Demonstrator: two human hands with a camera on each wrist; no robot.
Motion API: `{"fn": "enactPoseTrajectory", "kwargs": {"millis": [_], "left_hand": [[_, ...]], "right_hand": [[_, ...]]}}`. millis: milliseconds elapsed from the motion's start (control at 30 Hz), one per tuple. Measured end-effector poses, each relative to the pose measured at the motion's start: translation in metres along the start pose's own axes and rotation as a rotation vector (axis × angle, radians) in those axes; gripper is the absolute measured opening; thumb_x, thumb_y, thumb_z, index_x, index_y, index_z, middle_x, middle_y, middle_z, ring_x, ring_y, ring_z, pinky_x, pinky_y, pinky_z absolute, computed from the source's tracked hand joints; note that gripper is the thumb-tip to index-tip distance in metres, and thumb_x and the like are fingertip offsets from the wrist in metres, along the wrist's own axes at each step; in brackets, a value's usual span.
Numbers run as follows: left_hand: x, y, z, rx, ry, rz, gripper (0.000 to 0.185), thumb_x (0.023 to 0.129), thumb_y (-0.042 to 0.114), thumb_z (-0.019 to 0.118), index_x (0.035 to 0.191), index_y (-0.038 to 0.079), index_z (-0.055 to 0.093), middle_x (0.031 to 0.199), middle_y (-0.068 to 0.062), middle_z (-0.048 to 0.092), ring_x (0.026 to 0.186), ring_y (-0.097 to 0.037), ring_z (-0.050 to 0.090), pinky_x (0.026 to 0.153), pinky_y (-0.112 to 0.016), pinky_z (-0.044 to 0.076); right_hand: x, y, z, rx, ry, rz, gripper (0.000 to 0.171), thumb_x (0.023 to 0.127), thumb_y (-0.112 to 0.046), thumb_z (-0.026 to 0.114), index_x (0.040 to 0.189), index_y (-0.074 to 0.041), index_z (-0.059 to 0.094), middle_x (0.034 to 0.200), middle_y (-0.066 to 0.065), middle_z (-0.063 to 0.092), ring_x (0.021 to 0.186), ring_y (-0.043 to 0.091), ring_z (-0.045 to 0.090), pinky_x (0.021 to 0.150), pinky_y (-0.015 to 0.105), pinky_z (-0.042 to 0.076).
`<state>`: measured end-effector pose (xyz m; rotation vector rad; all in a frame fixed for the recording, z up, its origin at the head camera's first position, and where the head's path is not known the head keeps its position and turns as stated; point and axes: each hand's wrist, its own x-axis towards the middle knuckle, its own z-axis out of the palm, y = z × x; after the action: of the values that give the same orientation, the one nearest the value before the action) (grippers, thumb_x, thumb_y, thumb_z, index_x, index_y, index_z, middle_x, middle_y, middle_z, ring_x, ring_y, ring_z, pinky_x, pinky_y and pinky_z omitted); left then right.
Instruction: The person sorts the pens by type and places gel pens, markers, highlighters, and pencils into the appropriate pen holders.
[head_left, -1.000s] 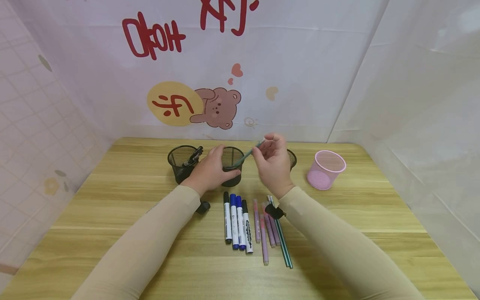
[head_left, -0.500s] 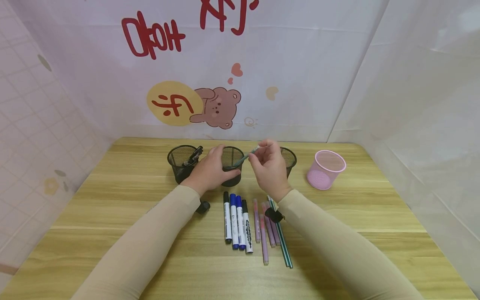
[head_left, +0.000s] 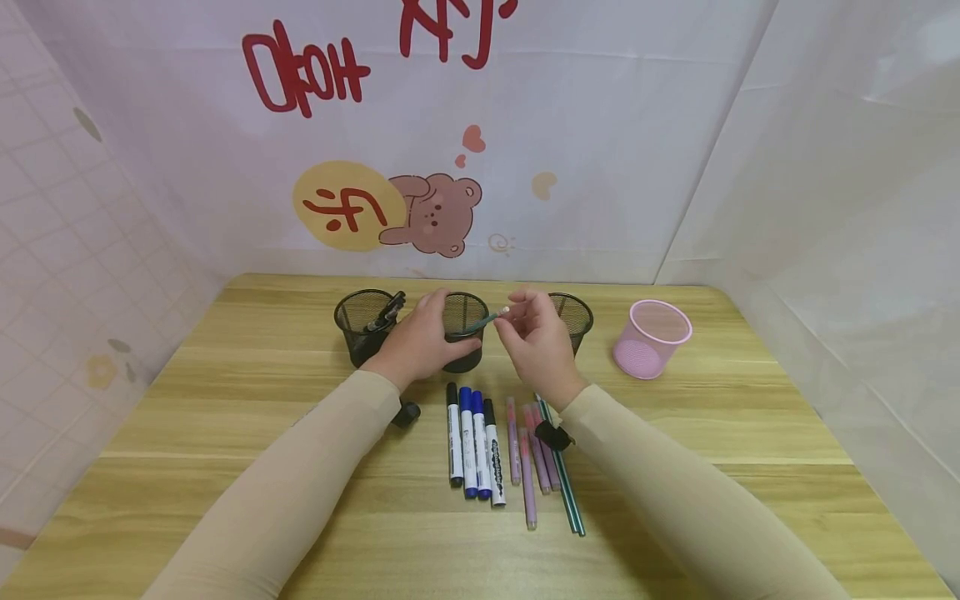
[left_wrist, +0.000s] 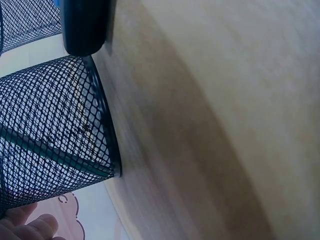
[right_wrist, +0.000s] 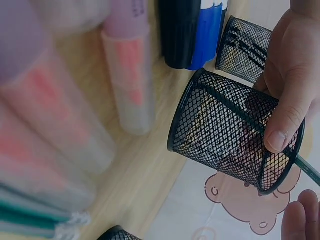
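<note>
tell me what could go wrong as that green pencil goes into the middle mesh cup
The green pencil enters slanted, so it might catch the rim of the middle mesh cup. The left hand steadies only one side; a push could tip the cup toward the left cup. The right hand pinches only its end, so it may slip.

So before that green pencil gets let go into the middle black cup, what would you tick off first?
1. Left hand grips the middle mesh cup: ok.
2. Right hand pinches the green pencil by its upper end: ok.
3. Pencil's lower end is inside the cup's rim: ok; the left wrist view shows it through the mesh.
4. Pencil tip resting on the cup's bottom: cannot tell.
5. Cup standing flat on the table: ok.
6. Room left in the cup: ok; no other pens show inside it.
</note>
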<state>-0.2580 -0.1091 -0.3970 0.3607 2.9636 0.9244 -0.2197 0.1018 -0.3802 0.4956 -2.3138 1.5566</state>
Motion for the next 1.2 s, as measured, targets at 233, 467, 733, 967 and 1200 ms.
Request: {"fn": "enactPoseTrajectory", "kwargs": {"millis": [233,467,733,967,1200], "left_hand": [[0.0,0.0,0.001,0.012,-0.004,-0.02,0.114,0.085,0.073,0.073,0.168,0.013,0.022,0.172,-0.014,0.029,0.152,-0.038,0.043,0.12,-0.059,0.042],[0.0,0.0,0.001,0.019,-0.005,-0.02,0.114,0.085,0.073,0.072,0.168,0.013,0.022,0.172,-0.014,0.029,0.152,-0.038,0.042,0.12,-0.059,0.042],[0.0,0.0,0.001,0.015,-0.006,-0.011,0.114,0.086,0.074,0.072,0.168,0.012,0.022,0.172,-0.014,0.028,0.153,-0.038,0.042,0.12,-0.059,0.041],[0.0,0.001,0.001,0.016,-0.002,-0.013,0.113,0.086,0.073,0.072,0.167,0.012,0.022,0.171,-0.014,0.03,0.152,-0.038,0.043,0.12,-0.059,0.042],[0.0,0.001,0.001,0.017,-0.007,-0.021,0.113,0.086,0.073,0.072,0.168,0.014,0.022,0.171,-0.014,0.029,0.151,-0.038,0.044,0.119,-0.059,0.043]], "right_hand": [[-0.006,0.0,-0.014,-0.032,-0.046,-0.004,0.032,0.099,-0.004,0.07,0.128,-0.002,0.056,0.106,0.015,0.071,0.088,0.021,0.068,0.077,0.02,0.055],[-0.012,0.005,-0.038,-0.258,-0.212,0.072,0.022,0.099,-0.013,0.072,0.12,-0.005,0.071,0.093,0.007,0.073,0.078,0.016,0.063,0.069,0.025,0.052],[-0.014,0.016,-0.063,-0.581,-0.563,0.168,0.039,0.094,-0.019,0.075,0.13,-0.003,0.071,0.084,-0.001,0.073,0.069,0.009,0.059,0.064,0.027,0.05],[-0.021,0.022,-0.07,-0.666,-0.757,0.237,0.048,0.09,-0.019,0.079,0.134,-0.004,0.068,0.087,-0.003,0.074,0.077,0.011,0.062,0.072,0.029,0.052],[-0.026,0.031,-0.07,-0.666,-0.815,0.251,0.051,0.086,-0.022,0.084,0.132,-0.007,0.068,0.087,-0.003,0.071,0.077,0.011,0.06,0.071,0.029,0.05]]}}
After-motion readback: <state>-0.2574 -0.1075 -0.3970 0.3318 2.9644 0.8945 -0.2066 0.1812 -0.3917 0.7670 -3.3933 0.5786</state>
